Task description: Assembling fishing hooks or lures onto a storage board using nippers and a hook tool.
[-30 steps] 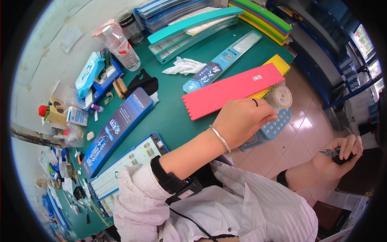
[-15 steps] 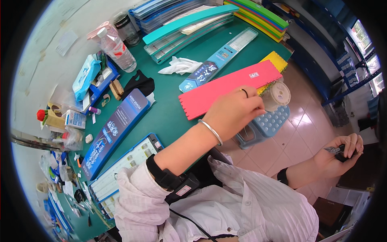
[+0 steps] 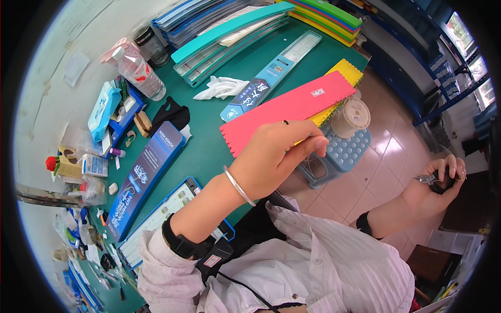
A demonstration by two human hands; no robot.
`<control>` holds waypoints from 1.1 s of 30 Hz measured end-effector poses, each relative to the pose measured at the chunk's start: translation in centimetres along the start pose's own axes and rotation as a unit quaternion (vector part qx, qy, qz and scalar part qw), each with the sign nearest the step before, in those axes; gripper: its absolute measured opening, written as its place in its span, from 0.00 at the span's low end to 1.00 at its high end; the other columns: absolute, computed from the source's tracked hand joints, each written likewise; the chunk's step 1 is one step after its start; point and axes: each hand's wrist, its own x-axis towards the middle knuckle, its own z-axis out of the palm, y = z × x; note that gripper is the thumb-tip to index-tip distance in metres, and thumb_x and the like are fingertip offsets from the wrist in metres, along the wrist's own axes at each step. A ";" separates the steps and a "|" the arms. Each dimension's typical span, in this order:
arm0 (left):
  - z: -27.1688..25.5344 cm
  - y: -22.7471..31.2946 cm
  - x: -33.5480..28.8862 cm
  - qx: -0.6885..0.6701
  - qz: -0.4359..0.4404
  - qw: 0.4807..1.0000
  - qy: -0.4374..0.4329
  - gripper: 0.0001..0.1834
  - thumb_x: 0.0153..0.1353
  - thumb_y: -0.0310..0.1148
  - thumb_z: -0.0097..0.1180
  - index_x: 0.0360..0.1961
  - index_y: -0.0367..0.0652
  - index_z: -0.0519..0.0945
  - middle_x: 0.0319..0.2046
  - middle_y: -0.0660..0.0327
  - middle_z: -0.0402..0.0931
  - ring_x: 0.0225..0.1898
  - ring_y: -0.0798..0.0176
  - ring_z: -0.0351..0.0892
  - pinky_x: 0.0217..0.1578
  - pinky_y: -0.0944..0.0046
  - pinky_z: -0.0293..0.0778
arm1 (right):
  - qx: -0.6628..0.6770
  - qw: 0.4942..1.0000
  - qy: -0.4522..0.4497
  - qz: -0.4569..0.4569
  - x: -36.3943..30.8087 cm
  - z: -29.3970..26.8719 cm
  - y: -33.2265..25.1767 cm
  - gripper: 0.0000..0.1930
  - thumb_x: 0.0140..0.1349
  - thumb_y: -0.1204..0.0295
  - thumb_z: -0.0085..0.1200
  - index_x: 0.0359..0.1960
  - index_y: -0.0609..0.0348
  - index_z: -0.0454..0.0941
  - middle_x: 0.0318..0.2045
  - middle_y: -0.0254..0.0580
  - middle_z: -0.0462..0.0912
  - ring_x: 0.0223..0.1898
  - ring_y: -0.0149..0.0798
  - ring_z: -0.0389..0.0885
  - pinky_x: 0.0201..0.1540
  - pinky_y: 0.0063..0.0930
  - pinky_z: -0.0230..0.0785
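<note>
My left hand (image 3: 279,152), with a ring and a silver bangle, hangs over the near edge of the red notched foam board (image 3: 292,107). Its thumb and fingers are pinched together; whatever they hold is too fine to make out. A yellow notched board (image 3: 342,73) lies partly under the red one. Out to the right, away from the table, my right hand (image 3: 448,181) is closed round small pliers (image 3: 429,178) with metal jaws and dark handles. Beyond the left fingertips are a round pale tub (image 3: 355,116) and a blue-grey stool (image 3: 348,154) with a bumpy top.
On the green table (image 3: 201,138) lie a long blue printed case (image 3: 148,180), another long printed case (image 3: 271,78), white tissue (image 3: 222,87) and an opened case (image 3: 175,206). A water bottle (image 3: 140,73), stacked cases (image 3: 235,31) and coloured boards (image 3: 326,21) stand along the back.
My left hand has drawn back to the left and closer to me, away from the tub. The right hand, with the pliers, has risen slightly. The whole view has shifted a little.
</note>
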 end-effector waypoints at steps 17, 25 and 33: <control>-0.6 0.7 -3.8 0.030 -0.012 0.997 0.073 0.21 0.77 0.41 0.40 0.26 0.41 0.66 0.20 0.65 0.65 0.26 0.69 0.70 0.39 0.62 0.76 | -0.245 0.965 -0.088 0.010 -1.5 2.3 3.2 0.06 0.73 0.71 0.48 0.40 0.62 0.70 0.37 0.39 0.71 0.27 0.26 0.68 0.17 0.17 0.61; -5.7 2.0 -9.1 0.077 0.029 0.968 0.238 0.23 0.78 0.42 0.40 0.28 0.38 0.71 0.20 0.65 0.63 0.23 0.70 0.71 0.23 0.69 0.61 | -0.502 0.826 -0.144 0.213 -3.5 -0.5 8.5 0.06 0.72 0.74 0.52 0.39 0.64 0.76 0.32 0.37 0.79 0.31 0.28 0.76 0.23 0.19 0.65; -9.7 3.5 -14.2 0.289 -0.055 0.892 0.342 0.19 0.78 0.39 0.44 0.30 0.40 0.72 0.22 0.68 0.63 0.20 0.77 0.58 0.22 0.73 0.52 | -0.624 0.677 -0.347 0.177 -5.2 -1.4 11.3 0.09 0.61 0.78 0.61 0.44 0.65 0.83 0.33 0.45 0.80 0.34 0.45 0.80 0.40 0.31 0.71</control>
